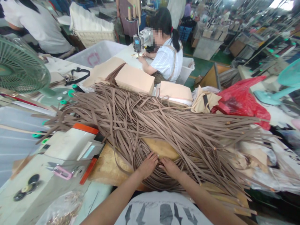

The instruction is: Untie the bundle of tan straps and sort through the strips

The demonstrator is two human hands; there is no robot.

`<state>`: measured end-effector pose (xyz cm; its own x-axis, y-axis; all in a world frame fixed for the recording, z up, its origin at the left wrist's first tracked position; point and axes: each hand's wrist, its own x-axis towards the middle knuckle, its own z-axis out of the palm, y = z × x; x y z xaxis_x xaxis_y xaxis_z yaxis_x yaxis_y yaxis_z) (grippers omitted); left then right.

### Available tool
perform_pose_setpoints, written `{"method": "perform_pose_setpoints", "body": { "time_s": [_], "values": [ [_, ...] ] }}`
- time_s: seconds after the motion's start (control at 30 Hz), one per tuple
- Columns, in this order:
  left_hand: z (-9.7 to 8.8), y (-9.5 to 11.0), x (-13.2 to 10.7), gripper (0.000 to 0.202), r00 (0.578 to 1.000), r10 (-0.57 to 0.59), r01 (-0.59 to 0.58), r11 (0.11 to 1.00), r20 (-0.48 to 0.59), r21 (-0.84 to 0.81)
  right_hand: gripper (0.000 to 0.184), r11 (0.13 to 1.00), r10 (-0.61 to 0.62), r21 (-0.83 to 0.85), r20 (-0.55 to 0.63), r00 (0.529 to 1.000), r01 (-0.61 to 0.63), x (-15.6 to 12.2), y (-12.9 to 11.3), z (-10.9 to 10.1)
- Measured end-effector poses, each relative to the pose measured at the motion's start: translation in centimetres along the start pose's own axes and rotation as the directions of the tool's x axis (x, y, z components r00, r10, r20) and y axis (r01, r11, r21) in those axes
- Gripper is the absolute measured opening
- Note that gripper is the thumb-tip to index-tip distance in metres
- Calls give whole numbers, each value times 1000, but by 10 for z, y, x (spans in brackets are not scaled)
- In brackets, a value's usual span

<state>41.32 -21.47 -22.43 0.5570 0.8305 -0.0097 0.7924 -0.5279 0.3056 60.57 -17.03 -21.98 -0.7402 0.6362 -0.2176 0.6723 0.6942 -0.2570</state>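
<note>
A worn yellow-brown board (pixel 110 162) serves as the work surface in a crowded sewing workshop, its bare wood showing at 9 and 12 o'clock from the hands. Brown straps (pixel 140 106) bury most of it, a tangled heap sweeping from 10 o'clock across to 3 and curving beneath the hands. Left hand (pixel 149 164) and right hand (pixel 169 167) sit close together among them, fingers partly curled, fingertips down; whether either grips a strap I cannot tell.

Around the heap it is cramped — a white machine housing (pixel 67 142) and pink-handled snips (pixel 62 172) near 9, a clear bag (pixel 63 207) at 8, a green fan (pixel 18 65) at 10. A stack of beige sheets (pixel 134 78) stands against the far edge at 11, a crumpled red plastic bag (pixel 243 97) at 2. Beyond, at 12, a co-worker (pixel 167 57) sits at a sewing machine (pixel 142 40).
</note>
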Motion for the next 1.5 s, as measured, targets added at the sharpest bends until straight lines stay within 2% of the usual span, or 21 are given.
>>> {"method": "perform_pose_setpoints", "body": {
  "time_s": [0.07, 0.17, 0.3, 0.47, 0.77, 0.9, 1.07, 1.13, 1.27, 1.33, 1.5],
  "values": [
    [2, 1, 0, 21, 1000, -22, 22, 1000, 0, -9, 21, 997, 68, -22, -73, 995, -69, 15, 8, -8],
    [1, 3, -1, 21, 998, -66, 66, 998, -5, -14, 33, 973, 200, -81, -182, 963, -217, 48, 27, -21],
    [-1, 6, -2, 32, 994, -111, 111, 994, -12, -12, 42, 957, 209, -154, -223, 952, -246, 71, 42, -26],
    [3, 7, -2, 21, 993, -118, 118, 993, -6, -21, 32, 957, 152, -215, -208, 966, -197, 67, 42, -22],
    [8, 7, -7, 25, 985, -171, 171, 985, -16, -6, 18, 955, 164, -217, -182, 969, -202, 47, 40, -8],
    [8, 7, -6, 24, 991, -133, 133, 991, -6, 18, 24, 976, 107, -174, -150, 983, -133, 26, 30, 0],
    [5, 3, 0, 30, 1000, -23, 23, 999, 2, 32, 13, 993, -49, -115, -68, 996, 41, 4, 11, 2],
    [3, 1, 2, 27, 1000, -15, 15, 1000, 8, 26, 11, 993, -57, -103, -67, 996, 50, 7, 12, -4],
    [-2, 0, 3, 20, 999, -41, 40, 999, 19, 3, 23, 979, 127, -141, -154, 980, -149, 39, 35, -17],
    [-5, 1, 2, 20, 998, -55, 56, 998, 24, -12, 26, 965, 174, -168, -170, 970, -203, 56, 45, -20],
    [-11, 2, 1, 36, 994, -107, 108, 992, 30, -58, 20, 964, 132, -213, -131, 983, -158, 68, 51, -18]
  ]
}}
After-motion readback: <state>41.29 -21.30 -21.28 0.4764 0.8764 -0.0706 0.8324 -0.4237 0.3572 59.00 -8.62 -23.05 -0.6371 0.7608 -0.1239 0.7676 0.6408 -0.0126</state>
